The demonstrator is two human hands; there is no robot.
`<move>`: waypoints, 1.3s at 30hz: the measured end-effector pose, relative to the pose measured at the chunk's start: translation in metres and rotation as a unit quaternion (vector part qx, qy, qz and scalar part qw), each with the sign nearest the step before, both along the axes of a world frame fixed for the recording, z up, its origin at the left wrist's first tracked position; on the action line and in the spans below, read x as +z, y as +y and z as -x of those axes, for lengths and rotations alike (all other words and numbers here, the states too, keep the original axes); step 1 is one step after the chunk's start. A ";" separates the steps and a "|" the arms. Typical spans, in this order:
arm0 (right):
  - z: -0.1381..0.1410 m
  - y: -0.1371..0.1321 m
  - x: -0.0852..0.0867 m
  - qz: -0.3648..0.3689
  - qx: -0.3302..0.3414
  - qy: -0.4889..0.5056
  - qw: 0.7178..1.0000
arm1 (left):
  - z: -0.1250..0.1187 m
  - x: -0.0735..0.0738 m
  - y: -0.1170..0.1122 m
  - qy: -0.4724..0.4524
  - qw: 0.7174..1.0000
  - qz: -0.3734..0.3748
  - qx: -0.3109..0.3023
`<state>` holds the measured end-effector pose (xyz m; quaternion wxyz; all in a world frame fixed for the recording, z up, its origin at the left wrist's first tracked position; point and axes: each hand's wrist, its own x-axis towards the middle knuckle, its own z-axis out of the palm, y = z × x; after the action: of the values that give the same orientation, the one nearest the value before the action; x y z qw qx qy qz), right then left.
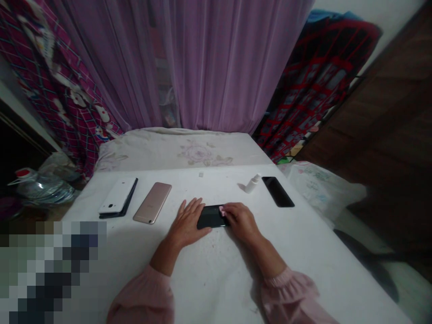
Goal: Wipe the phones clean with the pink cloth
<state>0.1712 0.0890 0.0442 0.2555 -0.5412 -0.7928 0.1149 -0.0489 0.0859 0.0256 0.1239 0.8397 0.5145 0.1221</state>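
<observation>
A black smartphone (211, 218) lies flat on the white-covered table in front of me. My left hand (189, 221) steadies its left end, thumb along the near edge and fingers at the far edge. At the phone's right end, my right hand (241, 220) pinches a small pink cloth (222, 210) against the surface; part of the cloth is hidden by the fingers. Beyond my right hand stands a small white spray bottle (251, 184). Another dark smartphone (278, 192) rests to its right. Left of my left hand is a rose-gold smartphone (153, 202), camera side up.
A white smartphone (116, 196) lies on a dark one at the table's left. A small pale square piece (201, 174) sits farther back on the white cover (216, 279). Purple curtains (216, 67) hang behind. A large water bottle (43, 186) stands left, a plastic bag (320, 184) right.
</observation>
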 end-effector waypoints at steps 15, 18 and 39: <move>0.000 -0.058 -0.012 -0.014 -0.009 0.053 0.998 | -0.003 -0.007 0.002 -0.087 0.985 -0.099 0.110; 0.007 -0.050 -0.014 -0.059 -0.031 0.069 0.995 | -0.011 -0.001 -0.005 -0.069 0.989 -0.082 0.098; -0.004 0.026 -0.022 -0.057 -0.138 0.053 0.987 | -0.028 0.005 -0.019 -0.006 0.998 -0.004 0.068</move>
<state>0.1756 0.1148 0.0227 0.3413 -0.6230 -0.7011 0.0618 -0.0206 0.0664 0.0306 0.1152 0.8027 0.5688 0.1370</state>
